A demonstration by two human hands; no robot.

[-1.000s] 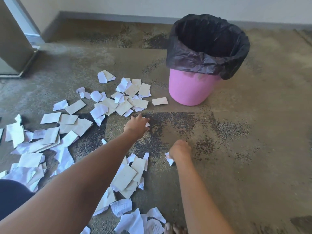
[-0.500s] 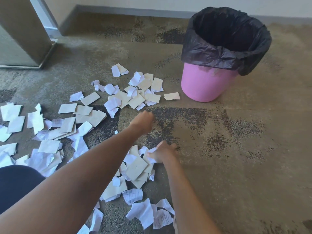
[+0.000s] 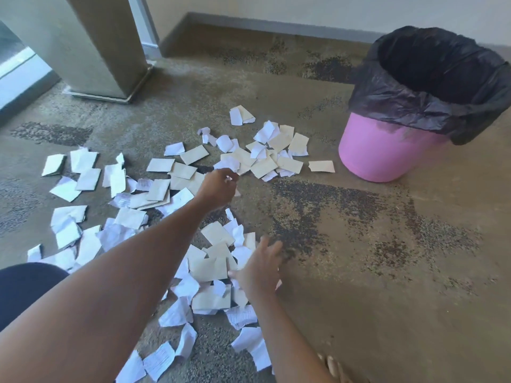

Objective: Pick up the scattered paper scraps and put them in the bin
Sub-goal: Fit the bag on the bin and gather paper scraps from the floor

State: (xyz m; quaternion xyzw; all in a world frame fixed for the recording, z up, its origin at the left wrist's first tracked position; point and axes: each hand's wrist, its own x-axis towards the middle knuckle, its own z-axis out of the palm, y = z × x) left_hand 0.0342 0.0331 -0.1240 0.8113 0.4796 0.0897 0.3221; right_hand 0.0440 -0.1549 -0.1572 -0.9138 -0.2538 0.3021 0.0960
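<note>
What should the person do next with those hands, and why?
Probably close the right hand on the scraps beneath it. Its fingers are spread over that nearest pile, while the left hand already pinches a small white piece, and the bin stands farther off to the right.

A single wide-angle head-worn camera looks forward and steeply down over both outstretched forearms at a speckled floor (image 3: 359,272), close above the paper scraps (image 3: 265,158); the bin (image 3: 387,156) sits upper right, the wall (image 3: 304,9) along the top edge.
</note>
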